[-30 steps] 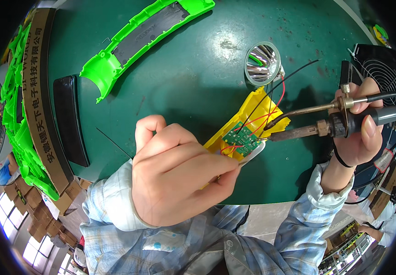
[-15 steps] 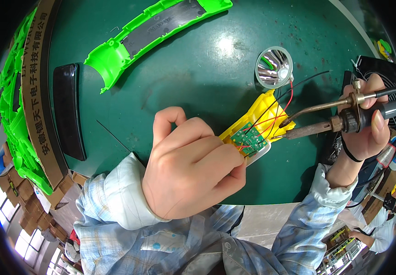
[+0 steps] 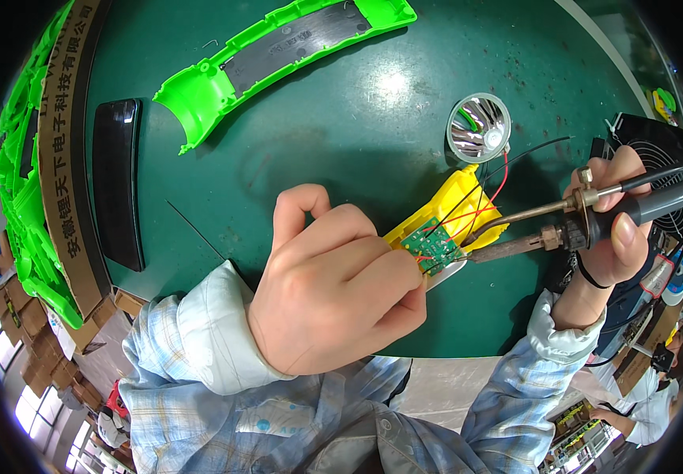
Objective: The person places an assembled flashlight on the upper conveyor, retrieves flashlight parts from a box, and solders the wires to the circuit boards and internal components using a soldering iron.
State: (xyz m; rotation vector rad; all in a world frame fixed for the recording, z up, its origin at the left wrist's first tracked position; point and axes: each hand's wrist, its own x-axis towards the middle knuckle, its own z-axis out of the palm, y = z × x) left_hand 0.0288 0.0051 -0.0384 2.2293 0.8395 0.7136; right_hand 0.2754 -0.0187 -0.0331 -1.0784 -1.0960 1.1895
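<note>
My right hand [image 3: 614, 241] grips a soldering iron [image 3: 511, 247], with a thin metal solder-feed tube [image 3: 525, 215] clamped alongside it. The iron's tip meets the right edge of a small green circuit board [image 3: 430, 243] or a wire there. That board lies on a yellow plastic housing [image 3: 456, 193], and red and black wires run from it. My left hand [image 3: 333, 284] is closed in a pinch at the board's lower left; its fingertips hide what they hold. Behind the housing stands a silvery cone-shaped lamp reflector [image 3: 477, 128] with a red wire at its base.
A bright green curved shell [image 3: 199, 91] with a dark inner panel lies at the far left. A black phone-like slab [image 3: 116, 186] rests beside a cardboard box [image 3: 77, 174] containing green shells [image 3: 29, 213]. A black fan [image 3: 662, 146] stands right; a person's arm [image 3: 614, 419] shows lower right.
The iron and my right hand have moved slightly left and down, bringing the tip onto the board's edge. My left hand stays pinched at nearly the same place.
</note>
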